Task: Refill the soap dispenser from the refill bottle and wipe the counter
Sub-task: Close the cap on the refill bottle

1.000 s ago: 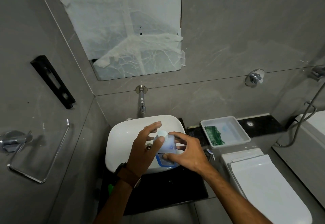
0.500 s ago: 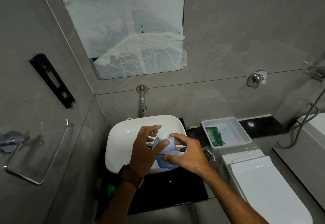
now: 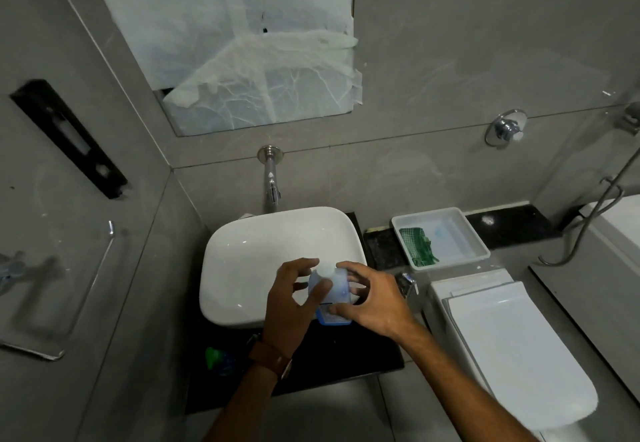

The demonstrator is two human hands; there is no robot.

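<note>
A small translucent blue bottle (image 3: 337,287) with a white cap (image 3: 325,268) and a blue label is held upright over the front rim of the white sink (image 3: 249,258). My left hand (image 3: 291,299) holds its upper part, thumb on the front and fingers curled behind the cap. My right hand (image 3: 375,303) grips the body from the right, thumb low on the label. A blurred green-topped object (image 3: 214,358) stands on the black counter (image 3: 346,355) left of my left wrist. A green cloth (image 3: 419,249) lies in a white tray (image 3: 474,233).
A wall tap (image 3: 272,181) hangs over the sink. The white toilet lid (image 3: 512,348) is at the right, with a hose (image 3: 588,219) beyond it. A towel ring (image 3: 79,289) sits on the left wall.
Both hands keep the bottle over the sink's front rim. My left fingers have shifted slightly around the cap, and the view has tilted a little.
</note>
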